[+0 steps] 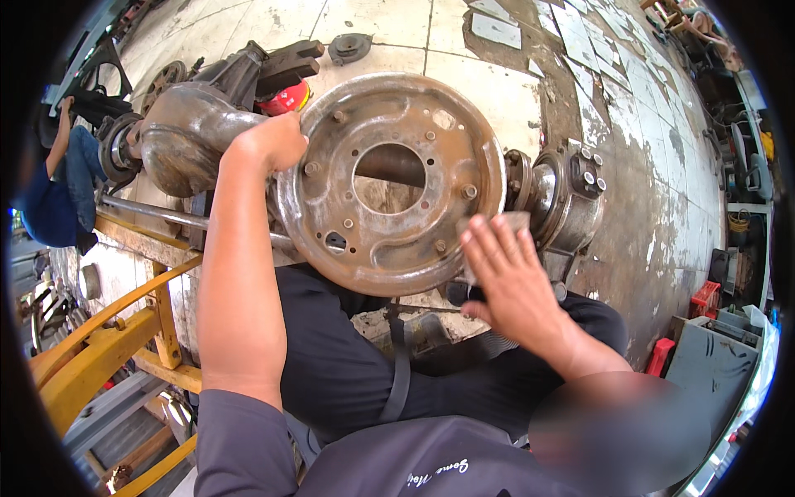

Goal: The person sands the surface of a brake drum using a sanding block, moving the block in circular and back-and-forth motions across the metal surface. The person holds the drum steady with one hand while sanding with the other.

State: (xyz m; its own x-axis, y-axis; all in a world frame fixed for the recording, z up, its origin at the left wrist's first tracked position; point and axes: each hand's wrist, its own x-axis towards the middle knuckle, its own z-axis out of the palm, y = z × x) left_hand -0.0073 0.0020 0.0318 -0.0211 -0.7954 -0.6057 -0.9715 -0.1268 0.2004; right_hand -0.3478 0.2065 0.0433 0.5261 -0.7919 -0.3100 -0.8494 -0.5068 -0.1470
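Note:
A round, rust-brown brake backing plate (397, 248) with a big central hole and several bolt heads stands tilted in front of me, above my lap. My left hand (277, 142) is closed round its upper left rim. At the lower right rim, my right hand (509, 277) presses a thin grey-brown sheet (518, 220), which looks like sandpaper, under nearly straight fingers. Most of the sheet is hidden beneath that hand, which is slightly blurred. Behind the plate lies a heavy axle housing (178, 137), and a metal hub (567, 199) juts out on the right.
A yellow metal frame (103, 364) stands at my left. Another person in blue (54, 203) is at the far left. A red can (286, 98) and a small metal part (349, 48) sit beyond the plate. A grey cabinet (710, 364) is at right.

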